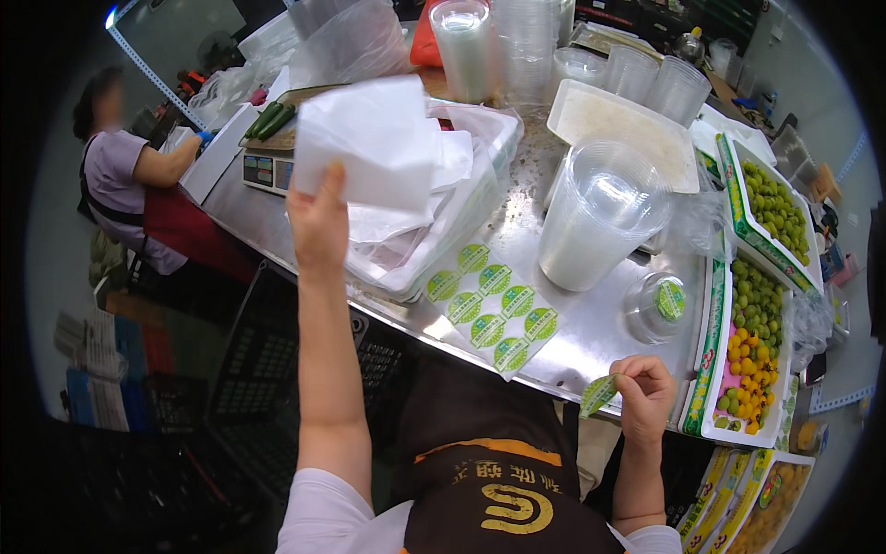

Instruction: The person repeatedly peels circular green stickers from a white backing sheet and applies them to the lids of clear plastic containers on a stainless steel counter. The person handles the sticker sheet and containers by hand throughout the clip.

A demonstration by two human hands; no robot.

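My left hand (320, 221) grips a white sheet (367, 138), perhaps backing paper, raised over a white foam box (401, 277) of loose white sheets and plastic film. Between the thumb and fingers of my right hand (645, 391) is a peeled green oval-looking label (598, 395), just past the table's front edge. A sheet of round green labels (491, 305) bearing writing lies on the metal table (516, 215). Right of it stands a tall nested stack of clear plastic cups (599, 215). A clear cup (654, 308) with a green label on top sits upside down nearby.
Foam boxes of green (774, 208) and yellow cherry tomatoes (751, 367) line the right side. More clear cup stacks (529, 48) stand behind a white tray (626, 135). Cucumbers (271, 120) rest on a scale (263, 170). Another person (131, 166) works at the left.
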